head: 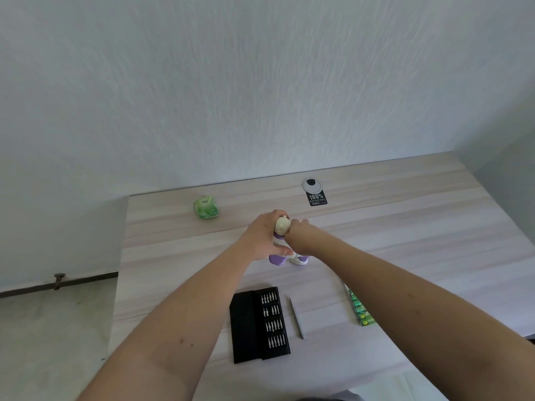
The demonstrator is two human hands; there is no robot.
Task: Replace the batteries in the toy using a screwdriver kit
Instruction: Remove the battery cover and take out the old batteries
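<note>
A small white and purple toy figure (282, 227) stands upright on the wooden table (405, 241), near its middle. My left hand (265, 235) grips the toy's body from the left. My right hand (299, 234) holds it from the right, its fingers hidden behind the toy. Closer to me lies the open black screwdriver kit (257, 324) with rows of silver bits. A thin metal screwdriver handle (296, 316) lies just right of the kit. A green pack of batteries (360, 308) lies farther right, partly hidden by my right forearm.
A green tissue packet (206, 207) sits at the back left of the table. A round cable grommet (311, 184) and a black sticker (317, 198) are near the wall. The table's left edge drops to the floor.
</note>
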